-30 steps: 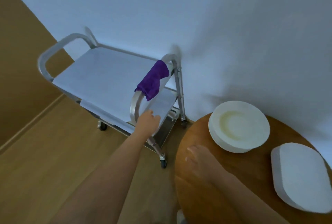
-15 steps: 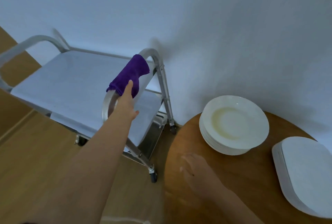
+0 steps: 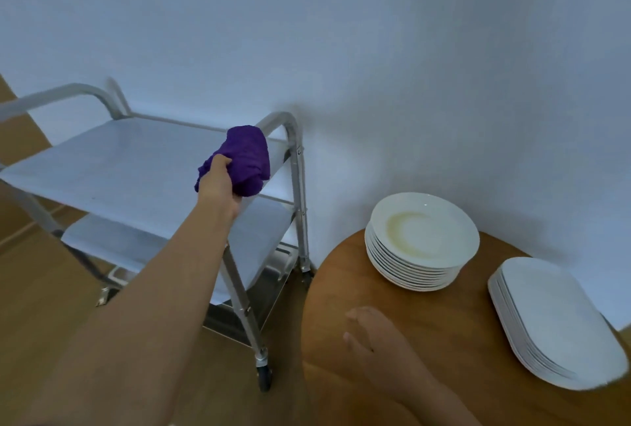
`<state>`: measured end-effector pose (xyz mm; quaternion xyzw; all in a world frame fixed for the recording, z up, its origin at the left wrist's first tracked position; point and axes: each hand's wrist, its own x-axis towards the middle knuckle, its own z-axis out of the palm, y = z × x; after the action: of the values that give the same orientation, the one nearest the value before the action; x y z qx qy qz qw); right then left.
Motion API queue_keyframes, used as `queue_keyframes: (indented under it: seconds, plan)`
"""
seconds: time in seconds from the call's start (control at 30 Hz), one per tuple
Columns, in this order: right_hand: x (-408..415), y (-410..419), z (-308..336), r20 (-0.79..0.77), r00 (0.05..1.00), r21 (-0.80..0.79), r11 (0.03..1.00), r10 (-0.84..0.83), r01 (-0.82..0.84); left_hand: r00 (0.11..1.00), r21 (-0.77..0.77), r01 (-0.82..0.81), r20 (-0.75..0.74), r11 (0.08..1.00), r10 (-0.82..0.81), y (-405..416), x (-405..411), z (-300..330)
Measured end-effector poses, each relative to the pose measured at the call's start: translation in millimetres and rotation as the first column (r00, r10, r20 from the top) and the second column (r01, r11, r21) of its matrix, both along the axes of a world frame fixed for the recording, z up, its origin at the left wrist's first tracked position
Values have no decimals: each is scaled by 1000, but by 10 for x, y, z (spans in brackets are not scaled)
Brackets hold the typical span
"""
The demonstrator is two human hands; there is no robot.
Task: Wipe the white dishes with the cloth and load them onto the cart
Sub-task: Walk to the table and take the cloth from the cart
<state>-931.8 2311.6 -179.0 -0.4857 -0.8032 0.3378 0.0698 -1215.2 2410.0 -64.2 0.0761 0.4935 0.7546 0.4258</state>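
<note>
The purple cloth (image 3: 247,159) hangs on the steel cart's (image 3: 136,166) right handle, the left hand's (image 3: 218,186) fingers closed around it. On the round wooden worktop (image 3: 341,289) sit stacked bowls (image 3: 421,243) and, further right, rectangular plates (image 3: 553,320); the right hand (image 3: 375,340) rests flat with fingers open.

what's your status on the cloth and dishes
Left hand grip shut on purple cloth at cart handle. Right hand open on round wooden table. White dishes untouched.
</note>
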Motion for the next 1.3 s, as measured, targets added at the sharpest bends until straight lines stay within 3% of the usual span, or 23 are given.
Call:
queue_keyframes:
  seconds: [0.17,0.33,0.47,0.6,0.7,0.8,0.93,1.13,1.3]
  plan:
    - [-278,-144,287,-11,998,75,995,65,-64,981,58,142,-140,988,-132,-359,109,118]
    - [-525,-327,609,-243,970,155,987,-14,53,931,38,301,-226,953,-285,-659,369,160]
    - [-547,-350,737,-333,939,222,960,-88,169,873,-66,415,-251,907,-418,-860,634,157]
    - [-476,-366,795,-459,854,339,840,-245,424,816,-7,545,-228,839,-532,-1071,884,187]
    - [-348,-405,805,-463,859,405,810,-218,424,743,-51,641,-207,765,-637,-1233,1068,167]
    - [-169,-508,830,-499,851,307,884,-166,353,657,-119,726,-168,677,-735,-1373,1277,143]
    - [130,-706,816,-566,803,229,900,-187,370,595,-128,780,-154,613,-789,-1537,1591,134]
    - [482,-1014,844,-543,814,274,873,-206,404,583,-102,777,-256,622,-771,-1722,1916,79]
    - [683,-1136,786,-576,773,206,868,-266,452,567,-36,804,-254,593,-784,-1748,2070,10]
